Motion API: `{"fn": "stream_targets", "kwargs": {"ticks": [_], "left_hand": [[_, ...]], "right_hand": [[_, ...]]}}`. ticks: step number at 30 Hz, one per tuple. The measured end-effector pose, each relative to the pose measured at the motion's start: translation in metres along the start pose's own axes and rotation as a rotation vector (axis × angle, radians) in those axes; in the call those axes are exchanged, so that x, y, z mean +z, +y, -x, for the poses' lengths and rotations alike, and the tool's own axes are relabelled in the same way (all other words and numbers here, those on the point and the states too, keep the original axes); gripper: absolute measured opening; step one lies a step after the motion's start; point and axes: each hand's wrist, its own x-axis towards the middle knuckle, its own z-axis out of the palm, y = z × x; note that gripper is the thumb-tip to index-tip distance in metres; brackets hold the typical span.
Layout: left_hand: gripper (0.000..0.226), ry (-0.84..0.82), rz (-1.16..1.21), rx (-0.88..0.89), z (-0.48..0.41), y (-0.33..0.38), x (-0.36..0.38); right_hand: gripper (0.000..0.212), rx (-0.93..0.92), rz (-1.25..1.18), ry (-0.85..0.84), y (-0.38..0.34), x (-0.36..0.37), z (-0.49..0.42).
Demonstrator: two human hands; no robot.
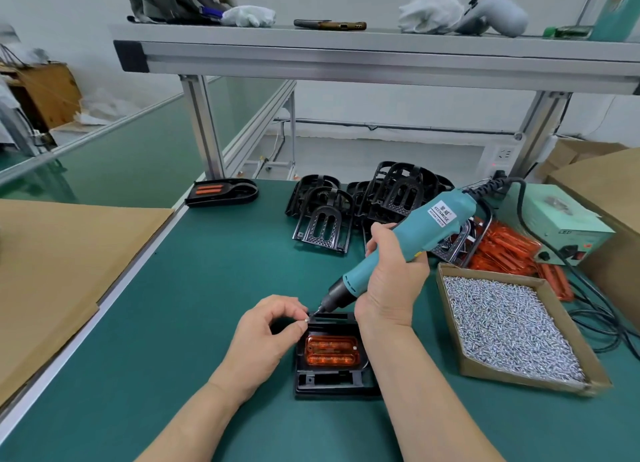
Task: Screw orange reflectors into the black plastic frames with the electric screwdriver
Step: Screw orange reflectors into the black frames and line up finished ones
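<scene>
Your two forearms come in from 6 o'clock and meet over the black plastic frame, which lies flat on the green bench mat right in front of you. An orange reflector sits in its recess.

Your left hand is at 9 o'clock of the frame. Its thumb and forefinger are curled together and pinch a small silver screw at the frame's far left corner, with the other fingers loosely folded.

Your right hand is wrapped around the teal electric screwdriver. The tool leans away toward 1 o'clock, and its bit tip is down beside the pinched screw. I cannot tell whether they touch. Your right wrist covers the frame's right edge.

At 3 o'clock, just beside your right forearm, is a shallow cardboard tray heaped with loose silver screws. Beyond it, at 2 o'clock, is a pile of spare orange reflectors, then a pale green power supply box with the screwdriver's black cable looping past the tray.

At 12 o'clock a heap of empty black frames lies behind the tool. At 11 o'clock, well apart, one frame fitted with a reflector lies near the bench's edge.

A cardboard sheet covers the surface at 9 o'clock. An aluminium shelf spans overhead.
</scene>
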Motion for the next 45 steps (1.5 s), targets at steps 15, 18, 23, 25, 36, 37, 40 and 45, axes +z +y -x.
{"fn": "stream_targets", "kwargs": {"ticks": [15, 18, 23, 25, 36, 37, 40, 45], "left_hand": [[0.028, 0.001, 0.046, -0.009, 0.002, 0.002, 0.000], [0.028, 0.005, 0.044, -0.008, 0.002, 0.003, 0.000], [0.027, 0.007, 0.046, -0.010, 0.002, 0.004, 0.000], [0.028, 0.006, 0.043, -0.010, 0.002, 0.003, 0.000], [0.031, 0.019, -0.014, -0.017, 0.003, 0.004, 0.001], [0.030, 0.018, -0.013, -0.018, 0.003, 0.003, 0.001], [0.028, 0.012, -0.003, -0.019, 0.003, 0.005, 0.002], [0.027, -0.015, 0.057, -0.067, 0.006, 0.010, 0.000]], "right_hand": [[0.015, -0.007, 0.034, -0.018, 0.002, 0.001, 0.006], [0.015, -0.015, 0.040, -0.015, 0.002, 0.000, 0.005], [0.015, -0.010, 0.046, -0.019, 0.003, 0.000, 0.006], [0.015, -0.010, 0.052, -0.019, 0.004, -0.001, 0.007], [0.014, -0.057, 0.140, -0.041, 0.012, -0.001, 0.012], [0.013, -0.061, 0.145, -0.042, 0.012, 0.000, 0.012], [0.011, -0.078, 0.153, -0.065, 0.009, 0.002, 0.012], [0.015, -0.100, 0.186, -0.100, 0.002, 0.001, 0.010]]}}
